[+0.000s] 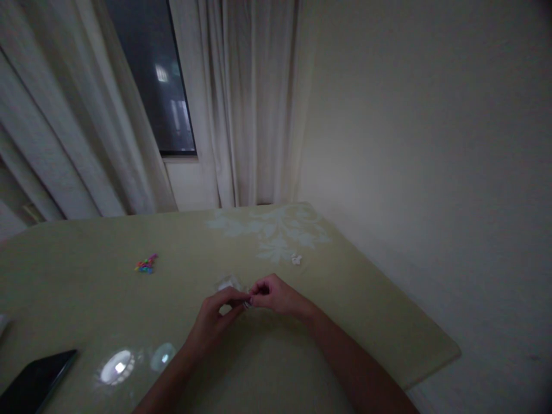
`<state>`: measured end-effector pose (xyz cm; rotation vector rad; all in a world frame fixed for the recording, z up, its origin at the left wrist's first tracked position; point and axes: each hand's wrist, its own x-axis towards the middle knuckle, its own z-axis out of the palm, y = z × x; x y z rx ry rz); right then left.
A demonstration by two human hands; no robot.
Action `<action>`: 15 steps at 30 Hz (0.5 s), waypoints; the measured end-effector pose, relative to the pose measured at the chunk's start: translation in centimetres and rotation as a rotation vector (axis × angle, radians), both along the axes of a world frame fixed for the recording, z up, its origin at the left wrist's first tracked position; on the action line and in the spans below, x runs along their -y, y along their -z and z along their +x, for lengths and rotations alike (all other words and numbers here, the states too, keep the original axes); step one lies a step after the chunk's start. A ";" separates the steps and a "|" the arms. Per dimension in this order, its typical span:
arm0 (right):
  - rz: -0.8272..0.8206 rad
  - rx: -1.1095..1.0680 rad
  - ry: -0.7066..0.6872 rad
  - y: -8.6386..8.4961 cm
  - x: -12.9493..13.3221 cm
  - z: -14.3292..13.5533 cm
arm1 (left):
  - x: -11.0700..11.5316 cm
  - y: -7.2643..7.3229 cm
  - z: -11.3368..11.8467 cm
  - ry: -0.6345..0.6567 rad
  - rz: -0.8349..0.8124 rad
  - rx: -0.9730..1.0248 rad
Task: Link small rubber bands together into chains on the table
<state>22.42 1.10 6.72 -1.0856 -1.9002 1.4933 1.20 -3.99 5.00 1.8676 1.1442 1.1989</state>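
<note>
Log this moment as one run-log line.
left hand: pinching small pale item | right hand: pinching same item | beside: clear wrapper | table: coloured bits, dark phone

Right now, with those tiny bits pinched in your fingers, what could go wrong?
1. The left hand and right hand pinch a very small pale piece between fingertips; it might slip and be hard to spot on the pale tablecloth.
2. The room is dim, so small parts like the colourful pieces or the little white bit could get overlooked or brushed away.
3. The dark phone lies by the table's near-left edge; an elbow might nudge it off.
</note>
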 end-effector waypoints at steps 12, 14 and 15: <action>0.476 0.625 0.169 1.3 1.0 -1.0 | -0.8 1.3 -0.7 -0.137 0.045 0.097; 0.511 0.659 0.145 1.3 1.2 -1.1 | -0.8 1.3 -0.6 -0.143 0.042 0.107; 0.525 0.670 0.137 1.3 1.2 -1.0 | -0.7 1.2 -0.6 -0.148 0.034 0.111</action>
